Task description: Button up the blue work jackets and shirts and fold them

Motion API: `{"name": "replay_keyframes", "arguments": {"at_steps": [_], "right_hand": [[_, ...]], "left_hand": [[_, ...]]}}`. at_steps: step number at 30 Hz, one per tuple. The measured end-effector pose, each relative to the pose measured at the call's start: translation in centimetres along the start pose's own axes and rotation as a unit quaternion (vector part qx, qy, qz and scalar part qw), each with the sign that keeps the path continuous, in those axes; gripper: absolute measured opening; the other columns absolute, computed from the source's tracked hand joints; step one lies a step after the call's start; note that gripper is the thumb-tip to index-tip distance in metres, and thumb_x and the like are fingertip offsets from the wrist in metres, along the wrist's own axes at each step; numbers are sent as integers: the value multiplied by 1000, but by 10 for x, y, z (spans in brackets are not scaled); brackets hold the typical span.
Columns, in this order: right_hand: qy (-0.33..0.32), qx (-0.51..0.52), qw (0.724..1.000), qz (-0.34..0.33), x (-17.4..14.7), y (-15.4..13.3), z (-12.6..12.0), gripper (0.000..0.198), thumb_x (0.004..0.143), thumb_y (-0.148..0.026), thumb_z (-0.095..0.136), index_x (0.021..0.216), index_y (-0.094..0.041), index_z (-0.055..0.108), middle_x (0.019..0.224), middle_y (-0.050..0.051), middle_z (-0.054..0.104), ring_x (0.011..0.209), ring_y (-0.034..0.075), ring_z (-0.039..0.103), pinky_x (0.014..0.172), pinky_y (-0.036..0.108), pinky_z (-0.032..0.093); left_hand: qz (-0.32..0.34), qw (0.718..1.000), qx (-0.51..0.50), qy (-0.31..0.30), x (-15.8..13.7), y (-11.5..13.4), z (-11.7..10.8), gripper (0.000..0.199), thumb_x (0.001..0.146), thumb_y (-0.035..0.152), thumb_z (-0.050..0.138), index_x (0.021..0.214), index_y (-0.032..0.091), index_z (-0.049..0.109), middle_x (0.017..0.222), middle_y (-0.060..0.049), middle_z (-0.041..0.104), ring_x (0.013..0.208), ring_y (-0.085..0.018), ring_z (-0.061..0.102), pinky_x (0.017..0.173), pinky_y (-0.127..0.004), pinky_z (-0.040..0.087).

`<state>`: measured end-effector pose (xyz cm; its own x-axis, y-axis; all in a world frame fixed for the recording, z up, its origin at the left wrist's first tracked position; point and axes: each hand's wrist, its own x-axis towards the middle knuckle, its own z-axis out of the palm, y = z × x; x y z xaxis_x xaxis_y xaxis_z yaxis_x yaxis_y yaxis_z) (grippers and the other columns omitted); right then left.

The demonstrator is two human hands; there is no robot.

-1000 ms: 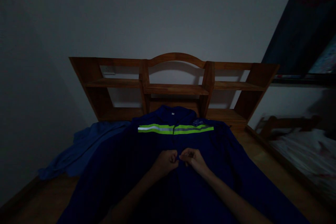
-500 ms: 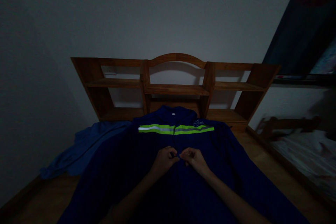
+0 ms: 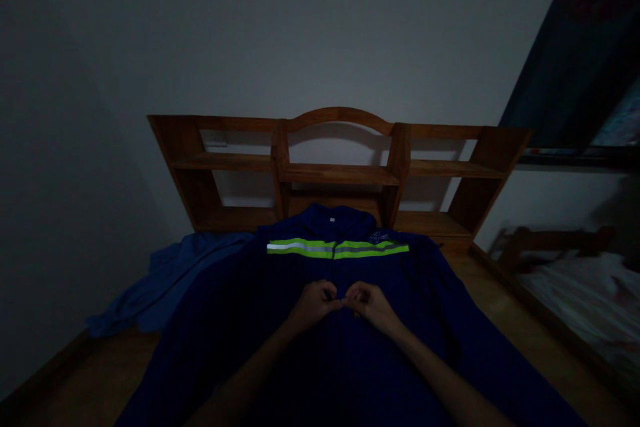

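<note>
A dark blue work jacket (image 3: 370, 373) lies spread out, front side up, its collar (image 3: 345, 219) at the far end. Across its chest runs a yellow-green and silver reflective band (image 3: 305, 249), and a small emblem (image 3: 379, 237) sits at the upper right. My left hand (image 3: 316, 301) pinches the front opening at the middle, below the band. Facing it, my right hand (image 3: 371, 305) is also closed in a pinch on the opening, the fingertips of both hands almost touching. Dim light hides the small detail between the fingers.
Behind the jacket stands a wooden headboard (image 3: 340, 173) with shelves, against a pale wall (image 3: 320, 33). A lighter blue cloth (image 3: 175, 273) lies at the left. To the right are a wooden floor (image 3: 493, 293), a low wooden frame with whitish bedding (image 3: 580, 300), and a dark curtain (image 3: 560, 60).
The view has shifted slightly. Both hands stay at the jacket's front opening, with their fingertips a little closer together.
</note>
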<state>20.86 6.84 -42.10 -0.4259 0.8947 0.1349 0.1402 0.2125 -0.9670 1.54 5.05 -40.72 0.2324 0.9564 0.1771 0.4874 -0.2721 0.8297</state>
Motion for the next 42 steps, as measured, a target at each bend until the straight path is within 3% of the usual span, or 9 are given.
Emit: {"name": "replay_keyframes", "arguments": {"at_steps": [7,10,13,17,21,25,33,37,42], "right_hand": [[59,-33,997,-47,-9,-8,0,30,84,-46,48,95,-18,52,63,-4,55,46,9,54,46,20,42],[62,-85,993,-54,-16,-14,-5,29,85,-43,46,94,-17,55,65,-2,57,51,10,56,52,21,44],[68,-142,985,-65,-22,-17,-16,29,87,-40,42,90,-17,58,71,1,61,62,13,59,61,24,46],[121,-273,948,-108,-25,-14,-40,22,86,-30,43,95,-19,60,98,6,60,90,18,57,82,30,44],[168,-400,897,-86,-24,-5,-68,31,80,-29,52,109,-19,56,117,9,52,111,21,47,97,33,35],[113,-472,874,-23,-26,-6,-99,38,76,-34,58,109,-16,55,108,10,55,105,22,49,93,31,36],[18,-617,783,73,-28,-26,-126,21,76,-22,53,96,-17,57,101,9,58,86,18,58,67,25,38],[17,-626,776,81,-25,-26,-122,16,77,-15,48,90,-16,57,94,10,61,79,18,60,62,25,34],[29,-619,781,77,-24,-21,-128,14,79,-19,50,90,-17,57,93,8,62,78,17,59,59,24,32]], "left_hand": [[-74,994,-66,-42,2,-10,4,34,75,48,56,81,15,60,57,3,53,44,-11,51,40,-20,40],[-29,999,19,39,-1,-9,-7,33,79,48,52,79,16,59,67,0,56,55,-12,56,48,-22,45],[38,973,174,146,-4,-13,-33,28,84,43,49,78,19,61,85,-3,58,79,-15,58,73,-27,48],[37,942,279,185,-9,-33,-70,24,86,40,49,93,21,62,101,-5,56,98,-18,53,89,-30,42],[40,950,281,129,-16,-48,-89,42,78,48,59,110,20,57,110,-6,52,100,-19,52,90,-31,41],[28,960,278,2,-28,-44,-102,60,64,53,69,113,22,57,114,-7,51,104,-23,51,90,-31,41],[-90,933,339,-76,-30,-46,-123,22,72,31,62,91,20,62,94,-6,63,85,-20,59,72,-26,42],[-83,931,337,-109,-30,-46,-121,14,74,23,54,85,22,63,88,-4,65,79,-17,60,66,-24,40],[-28,923,373,-89,-31,-40,-119,16,79,25,48,85,19,61,85,-5,63,75,-17,58,66,-25,39]]}}
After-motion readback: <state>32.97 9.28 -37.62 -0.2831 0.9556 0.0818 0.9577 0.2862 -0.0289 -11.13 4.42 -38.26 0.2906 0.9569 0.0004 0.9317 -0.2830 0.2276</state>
